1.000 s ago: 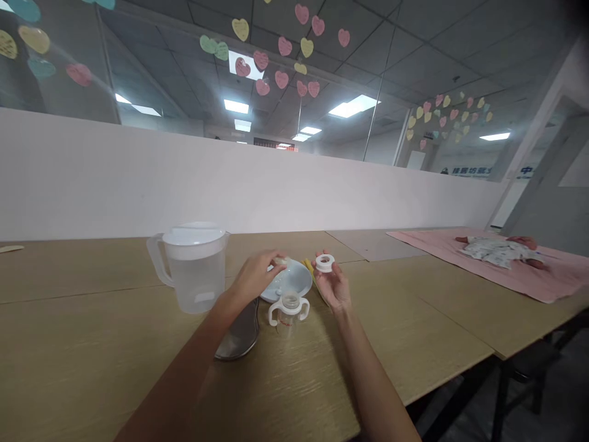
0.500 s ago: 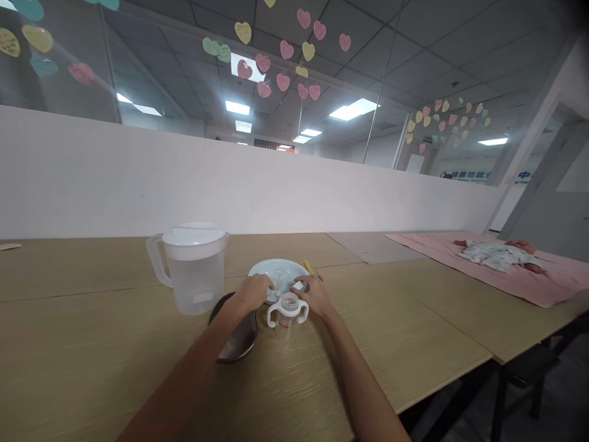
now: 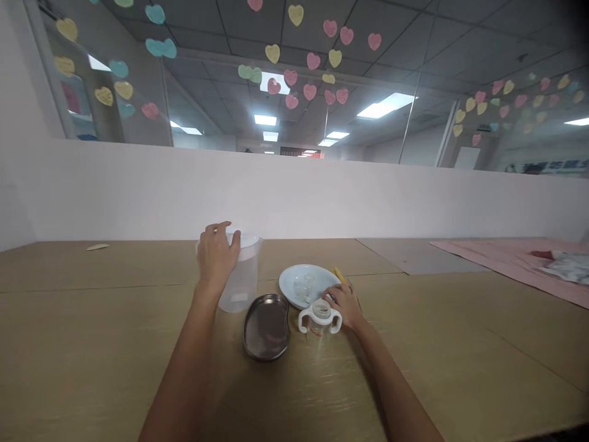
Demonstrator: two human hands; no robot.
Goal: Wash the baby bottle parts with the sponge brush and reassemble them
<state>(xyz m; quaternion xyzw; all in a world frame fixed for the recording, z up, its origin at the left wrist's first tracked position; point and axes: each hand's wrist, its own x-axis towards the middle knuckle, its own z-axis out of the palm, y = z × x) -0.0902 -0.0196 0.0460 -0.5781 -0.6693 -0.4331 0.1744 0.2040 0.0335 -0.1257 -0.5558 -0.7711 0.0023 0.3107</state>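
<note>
My left hand point(image 3: 218, 253) is at the top of a clear plastic pitcher point(image 3: 242, 282) with a white lid, fingers apart over the lid and handle side. My right hand point(image 3: 344, 302) rests at the right rim of a white plate point(image 3: 291, 281), its fingers curled; what they hold, if anything, is hidden. Small clear parts point(image 3: 304, 287) lie on the plate. Just in front of the plate stands an open bottle point(image 3: 321, 319) with two white handles. A kidney-shaped metal tray point(image 3: 265, 328) lies between the pitcher and the bottle.
A yellow stick-like item point(image 3: 339, 275) lies by the plate's right rim. On the far right is a pink cloth point(image 3: 497, 258) with a patterned white cloth item point(image 3: 570, 266) on it. A flat pale piece point(image 3: 97, 247) lies at the back left. A white wall point(image 3: 304, 196) rises behind the table.
My left hand has moved from the plate, left to the pitcher's top, and its fingers have spread. The metal tray is now uncovered. The view has turned left.
</note>
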